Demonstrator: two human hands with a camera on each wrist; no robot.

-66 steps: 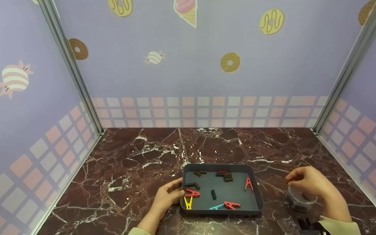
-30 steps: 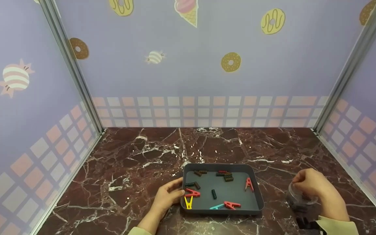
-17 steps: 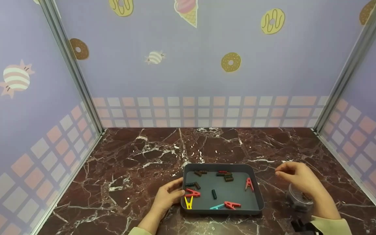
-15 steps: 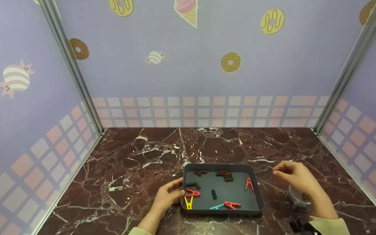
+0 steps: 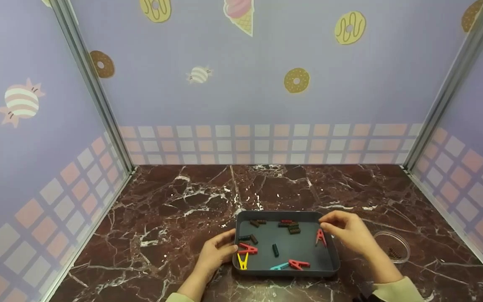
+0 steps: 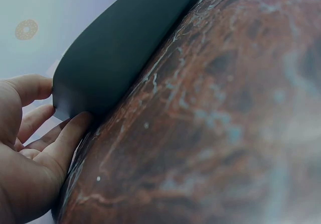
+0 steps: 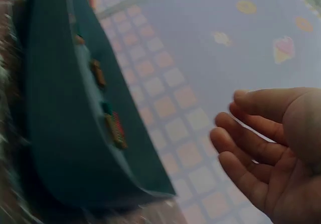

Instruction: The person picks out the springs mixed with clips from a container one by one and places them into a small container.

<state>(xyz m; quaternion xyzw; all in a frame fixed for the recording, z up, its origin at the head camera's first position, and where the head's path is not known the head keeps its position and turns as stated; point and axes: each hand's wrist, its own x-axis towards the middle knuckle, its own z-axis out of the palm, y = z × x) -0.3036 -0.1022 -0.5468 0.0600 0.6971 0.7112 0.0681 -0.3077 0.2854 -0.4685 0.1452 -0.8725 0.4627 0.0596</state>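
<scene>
My left hand [image 5: 217, 251] rests against the outer left wall of a dark grey tray [image 5: 283, 272], thumb and fingertips touching it. Beyond the tray's right rim, my right hand [image 5: 348, 230] hovers near its far corner, fingers loosely bent; the right wrist view shows nothing between the fingertips. Inside the tray lie small ribbed cylinders in brown, dark green and red, including a dark green cylinder [image 5: 275, 250]. Plastic clothespins lie there too: a yellow clothespin [image 5: 242, 261], a blue clothespin [image 5: 279, 266] and several red ones, with a red clothespin [image 5: 320, 237] nearest my right hand.
A clear round cup [image 5: 407, 247] with brown cylinders in it stands right of the tray, partly behind my right forearm. The marbled tabletop [image 5: 174, 214] is bounded by a patterned back wall [image 5: 241, 100] and side walls.
My right hand has dipped to the cup, then moved left from it to the tray's right rim. The left hand, the tray and its contents look the same.
</scene>
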